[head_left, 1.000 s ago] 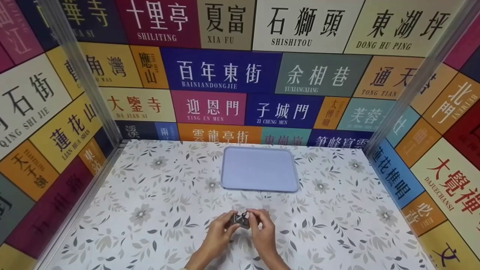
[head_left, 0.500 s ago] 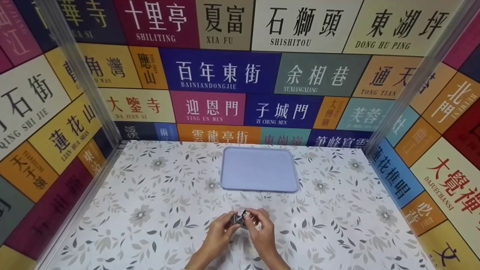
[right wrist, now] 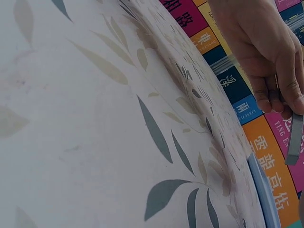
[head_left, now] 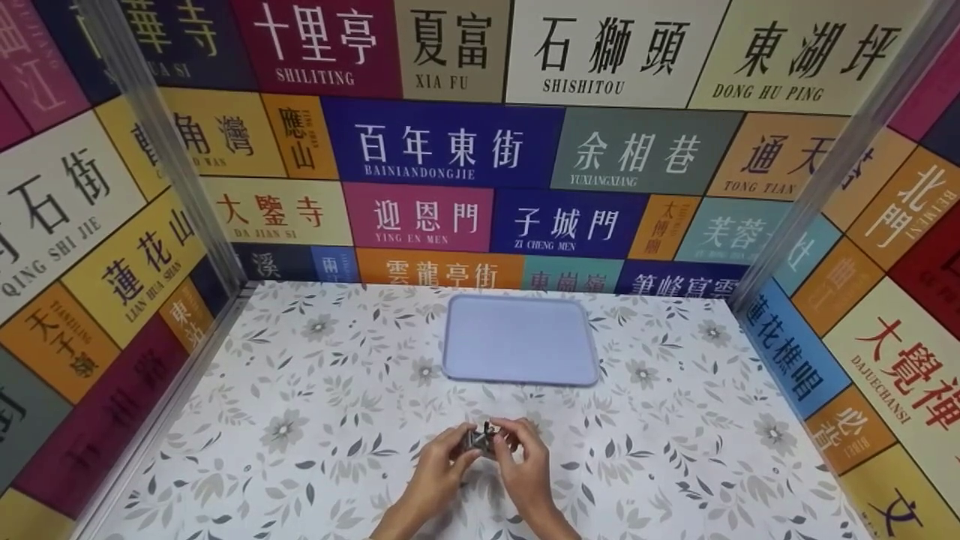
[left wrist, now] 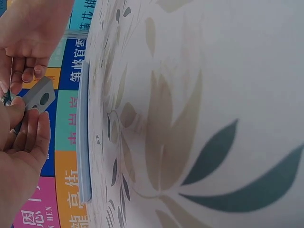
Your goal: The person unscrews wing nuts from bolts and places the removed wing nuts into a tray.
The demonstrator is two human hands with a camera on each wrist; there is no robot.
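In the head view my left hand (head_left: 439,461) pinches a small grey block (head_left: 478,441) just above the table's near side. The left wrist view shows a flat grey face on this block (left wrist: 42,90) with round dark holes; from the right wrist its end looks like a narrow grey bar (right wrist: 295,142). What kind of part it is I cannot tell. A small black piece (head_left: 489,427) sticks up at its top. My right hand (head_left: 525,457) pinches at that piece with thumb and forefinger. Fingers hide much of both parts.
A shallow pale-blue tray (head_left: 519,339) lies flat beyond the hands. Under it spreads a white table (head_left: 337,420) printed with leaves and flowers. Colourful sign-covered panels (head_left: 442,142) enclose the back and sides.
My right fingers have shifted slightly about the black piece, which now stands more upright. The left hand and the grey block stay almost in place.
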